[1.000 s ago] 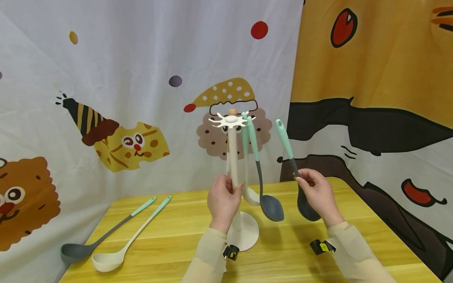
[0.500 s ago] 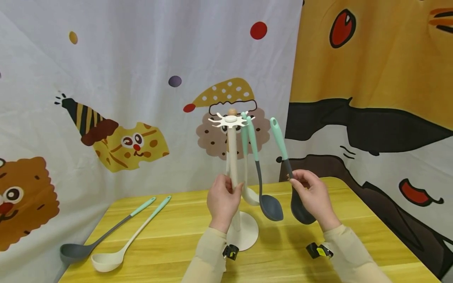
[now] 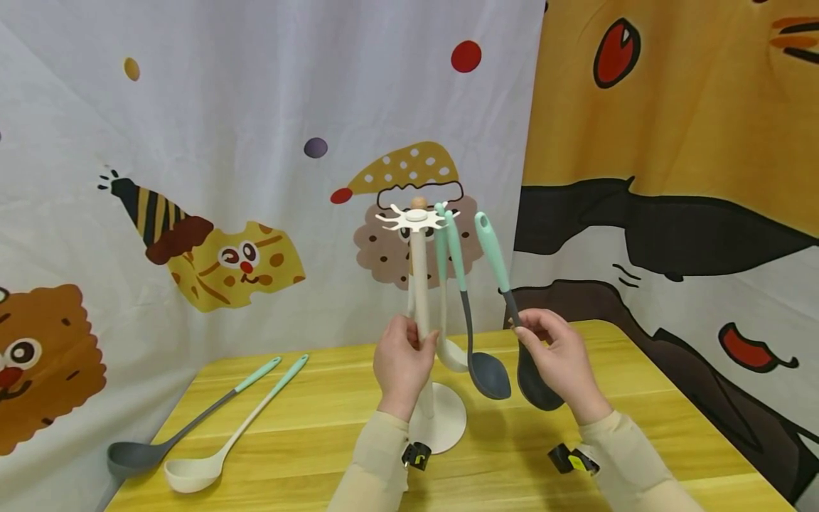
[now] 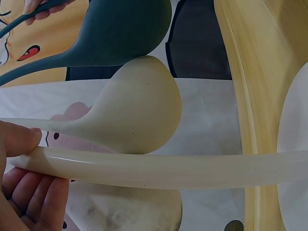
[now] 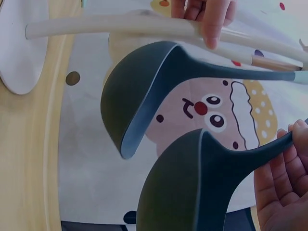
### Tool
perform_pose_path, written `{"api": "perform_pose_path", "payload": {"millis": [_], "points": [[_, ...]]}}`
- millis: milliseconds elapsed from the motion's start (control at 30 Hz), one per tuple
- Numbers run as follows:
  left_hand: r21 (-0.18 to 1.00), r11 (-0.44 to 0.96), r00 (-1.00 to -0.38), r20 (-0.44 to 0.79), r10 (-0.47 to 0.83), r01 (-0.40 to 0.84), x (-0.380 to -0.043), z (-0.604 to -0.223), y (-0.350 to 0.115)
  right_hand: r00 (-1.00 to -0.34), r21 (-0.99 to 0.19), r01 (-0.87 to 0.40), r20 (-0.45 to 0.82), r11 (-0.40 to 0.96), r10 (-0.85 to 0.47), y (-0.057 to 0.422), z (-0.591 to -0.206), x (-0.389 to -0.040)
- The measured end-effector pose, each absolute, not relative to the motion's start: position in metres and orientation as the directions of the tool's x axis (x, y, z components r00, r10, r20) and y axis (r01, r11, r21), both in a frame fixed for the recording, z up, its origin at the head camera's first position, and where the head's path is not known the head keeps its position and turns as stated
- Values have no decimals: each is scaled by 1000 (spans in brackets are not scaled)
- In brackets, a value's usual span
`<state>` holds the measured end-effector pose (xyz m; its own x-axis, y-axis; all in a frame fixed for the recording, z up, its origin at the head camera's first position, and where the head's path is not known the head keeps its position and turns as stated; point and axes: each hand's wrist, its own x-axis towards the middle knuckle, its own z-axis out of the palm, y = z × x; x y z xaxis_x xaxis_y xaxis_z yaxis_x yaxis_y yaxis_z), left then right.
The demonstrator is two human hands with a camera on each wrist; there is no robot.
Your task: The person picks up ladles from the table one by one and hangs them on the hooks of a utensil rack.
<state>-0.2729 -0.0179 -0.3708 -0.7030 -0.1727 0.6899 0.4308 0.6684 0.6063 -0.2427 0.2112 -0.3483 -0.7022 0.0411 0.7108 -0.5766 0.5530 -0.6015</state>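
A white utensil stand (image 3: 419,284) rises from a round base, with a ring of hooks on top. My left hand (image 3: 403,366) grips its pole, fingers wrapped round it in the left wrist view. From the hooks hang a dark ladle (image 3: 490,375) and a cream ladle (image 3: 453,355), both with mint handles. Behind the pole another pale utensil (image 4: 125,207) is partly hidden. To the right of the stand, my right hand (image 3: 559,359) pinches the dark shaft of a second dark ladle (image 3: 537,380). It is held clear of the table, mint handle up and leaning toward the hooks.
On the left of the wooden table (image 3: 320,455) lie a grey ladle (image 3: 137,457) and a cream ladle (image 3: 195,473), side by side with mint handles pointing away. A printed curtain (image 3: 256,107) hangs right behind the table.
My right hand has moved left with the dark ladle, bringing its handle nearer the hooks, while the bowl has dropped slightly. My left hand stays on the pole.
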Motion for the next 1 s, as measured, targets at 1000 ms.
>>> {"api": "perform_pose_path", "payload": {"millis": [1000], "points": [[605, 668, -705, 690, -167, 434, -273, -371, -19, -716, -598, -608, 698, 522, -34, 185, -341, -233]]}}
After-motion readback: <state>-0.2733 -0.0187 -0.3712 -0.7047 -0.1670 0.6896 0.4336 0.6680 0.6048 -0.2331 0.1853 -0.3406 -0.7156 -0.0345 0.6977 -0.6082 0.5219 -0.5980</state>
